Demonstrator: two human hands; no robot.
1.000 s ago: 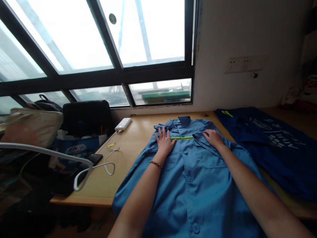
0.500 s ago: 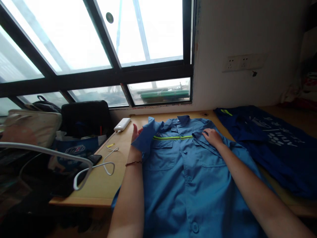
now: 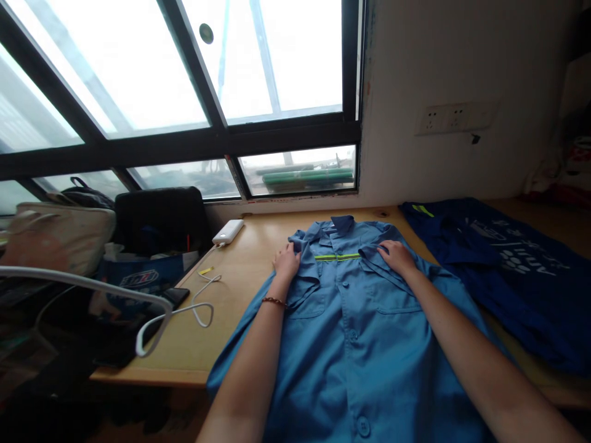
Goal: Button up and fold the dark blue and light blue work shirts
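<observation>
A light blue button-up work shirt [image 3: 355, 344] with a yellow-green chest stripe lies front up on the wooden table [image 3: 231, 289], collar toward the window. My left hand [image 3: 286, 261] rests on the shirt's left shoulder, fingers curled round a fold of the cloth. My right hand [image 3: 397, 255] lies palm down on the right shoulder near the collar, fingers flat on the fabric.
A dark blue printed garment [image 3: 508, 271] lies spread to the right. A white power bank [image 3: 228, 231] with a looping white cable [image 3: 203, 301] sits at the left. Bags [image 3: 60, 234], a black chair back [image 3: 161, 215] and a white bar [image 3: 83, 283] crowd the left side.
My left hand lifted the shirt's left shoulder off the table, then brought it back down; it now grips that shoulder further left than a second ago. The right hand stayed put.
</observation>
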